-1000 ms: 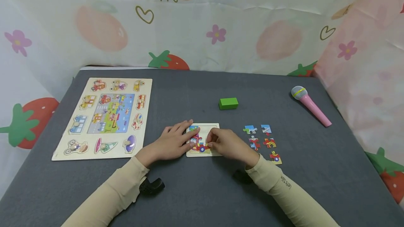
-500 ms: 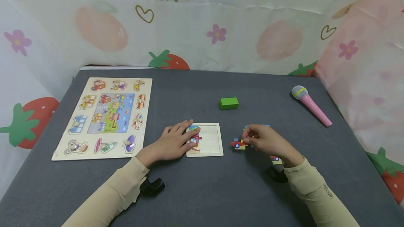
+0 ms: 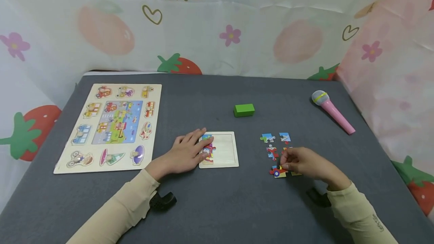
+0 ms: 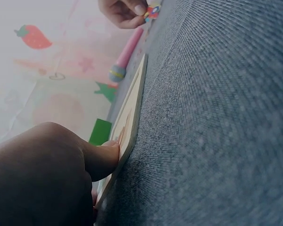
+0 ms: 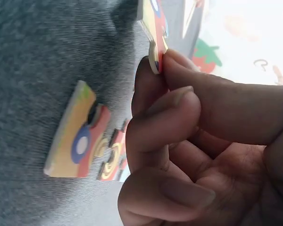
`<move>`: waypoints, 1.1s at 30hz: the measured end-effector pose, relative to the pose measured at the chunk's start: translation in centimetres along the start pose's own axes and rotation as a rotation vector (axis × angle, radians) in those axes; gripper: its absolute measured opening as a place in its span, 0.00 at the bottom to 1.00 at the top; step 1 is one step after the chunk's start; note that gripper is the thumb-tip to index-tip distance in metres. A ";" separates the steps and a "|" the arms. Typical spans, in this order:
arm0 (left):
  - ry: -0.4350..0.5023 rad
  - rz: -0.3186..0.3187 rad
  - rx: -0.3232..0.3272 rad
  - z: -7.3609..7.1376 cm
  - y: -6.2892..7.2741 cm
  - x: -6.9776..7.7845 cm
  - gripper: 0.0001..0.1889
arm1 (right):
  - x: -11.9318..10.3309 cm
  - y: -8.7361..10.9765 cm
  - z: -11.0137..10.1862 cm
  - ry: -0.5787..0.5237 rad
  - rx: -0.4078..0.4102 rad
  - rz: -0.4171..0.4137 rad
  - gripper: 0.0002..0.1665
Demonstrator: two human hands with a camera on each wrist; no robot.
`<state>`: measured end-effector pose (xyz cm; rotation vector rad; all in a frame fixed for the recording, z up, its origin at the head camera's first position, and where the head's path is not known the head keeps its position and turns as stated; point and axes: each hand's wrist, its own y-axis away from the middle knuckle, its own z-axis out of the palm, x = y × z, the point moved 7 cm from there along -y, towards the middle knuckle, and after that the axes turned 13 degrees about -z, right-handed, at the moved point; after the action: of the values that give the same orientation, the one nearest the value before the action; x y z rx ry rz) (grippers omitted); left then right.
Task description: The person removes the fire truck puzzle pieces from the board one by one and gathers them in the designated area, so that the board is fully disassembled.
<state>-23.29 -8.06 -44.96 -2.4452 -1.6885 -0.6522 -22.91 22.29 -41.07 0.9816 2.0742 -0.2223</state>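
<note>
Pinching a wheel piece (image 3: 278, 172) between thumb and finger, the right grip (image 3: 306, 165) is working well to the right of the puzzle tray (image 3: 224, 151), among the loose pieces (image 3: 272, 153). The left grip (image 3: 185, 151) is lying over the tray's left side, fingers outstretched and clasping nothing, with the thumb pressing on it.

Compared with a second ago, the wheel piece is no longer occupying the tray beside the filled column (image 3: 209, 151); it is now joining the loose group, which is leaving that spot bare and, I judge, the column's neighbour unsettled. The left grip is keeping its place, steadying the tray.

The right grip is hiding most of the second wheel piece (image 5: 78, 143) and the arc piece (image 5: 111, 157) in the head view, though both are showing near its wrist camera. That camera's top edge is cutting off the pinched piece; whether it is touching the table, I cannot tell. Left fingers are covering part of the filled column.
</note>
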 end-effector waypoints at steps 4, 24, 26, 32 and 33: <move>0.013 0.007 0.005 -0.1 0.0 0.0 0.29 | 0.3 -0.2 0.1 0.032 0.017 -0.021 0.03; -0.026 0.005 0.016 0.8 -0.5 -0.8 0.31 | -0.9 -0.1 0.7 0.257 0.089 -0.064 0.15; -0.026 0.008 0.019 0.8 -0.5 -0.8 0.31 | -0.9 -0.1 0.8 0.263 0.090 -0.065 0.15; -0.036 -0.002 0.013 1.0 -0.6 -1.0 0.31 | -1.1 -0.1 0.9 0.247 0.092 -0.058 0.15; -0.037 -0.004 0.010 1.0 -0.6 -1.0 0.31 | -1.2 0.0 0.9 0.246 0.087 -0.058 0.14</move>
<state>-23.86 -8.34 -46.33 -2.4627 -1.7060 -0.6006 -21.97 21.18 -40.82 1.0451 2.3358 -0.2338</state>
